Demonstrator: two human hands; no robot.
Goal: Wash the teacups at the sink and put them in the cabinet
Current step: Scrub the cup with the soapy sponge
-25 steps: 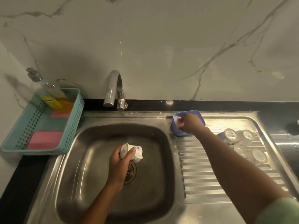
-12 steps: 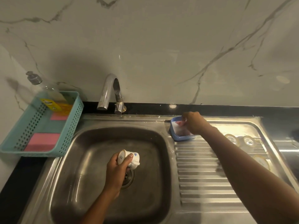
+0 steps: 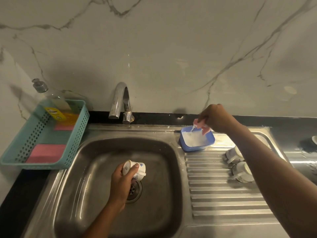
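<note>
My left hand (image 3: 122, 182) grips a white teacup (image 3: 135, 170) with blue markings, tipped on its side above the drain of the steel sink (image 3: 96, 157). My right hand (image 3: 215, 117) pinches a pink sponge (image 3: 202, 127) that drips white suds into the blue soap dish (image 3: 197, 141) just below it. Upturned white teacups (image 3: 240, 166) stand on the ribbed drainboard, partly hidden behind my right forearm.
The chrome tap (image 3: 121, 101) rises behind the basin, not running. A teal basket (image 3: 44, 134) on the left counter holds pink sponges and a dish-soap bottle (image 3: 51, 98). The drainboard (image 3: 223, 194) stretches to the right. A marble wall stands behind.
My right hand has lifted out of the blue dish with the pink sponge, now dripping suds. My left hand and its cup stay over the drain. The camera tilted upward.
</note>
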